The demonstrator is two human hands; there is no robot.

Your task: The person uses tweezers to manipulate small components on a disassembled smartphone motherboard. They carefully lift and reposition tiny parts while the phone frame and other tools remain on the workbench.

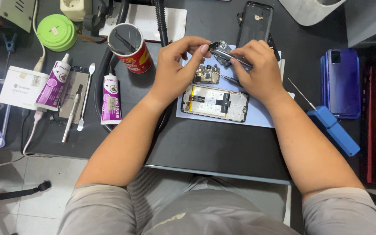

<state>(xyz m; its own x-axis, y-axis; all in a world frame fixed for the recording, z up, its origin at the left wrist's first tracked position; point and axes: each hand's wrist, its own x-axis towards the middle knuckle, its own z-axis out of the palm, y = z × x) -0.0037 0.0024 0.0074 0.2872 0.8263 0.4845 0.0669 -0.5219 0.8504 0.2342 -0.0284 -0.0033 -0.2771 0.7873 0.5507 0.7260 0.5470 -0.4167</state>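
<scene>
Your left hand point(175, 69) pinches a small dark phone component point(217, 46) between thumb and forefinger, held up just above the blue work mat point(257, 114), while your right hand point(260, 69) grips metal tweezers point(231, 57) whose tips meet that same part. Keep the pinch on the part's edges only, so your fingertips stay off any contacts, and let the tweezers do the fine work with light pressure; squeezing hard could, I judge, bend or flick so small a piece. Hold the part low over the mat, so that a slip lands it there and not on the dark tabletop point(205, 148), where it would be hard to spot. The opened phone point(216, 103) lies flat on the mat right under your wrists, with its loose circuit board point(207, 75) just above it and between your hands; mind that your right palm does not press on either. Both forearms run in from the near edge of the tabletop and converge over the mat, wrists slightly raised, the left wrist bent inward, the right hand curled over the tweezers with the knuckles up. A thin probe point(227, 78) lies just under your right fingers. The red cup point(132, 48) and the glue tube point(110, 99) stand well apart on your left.
</scene>
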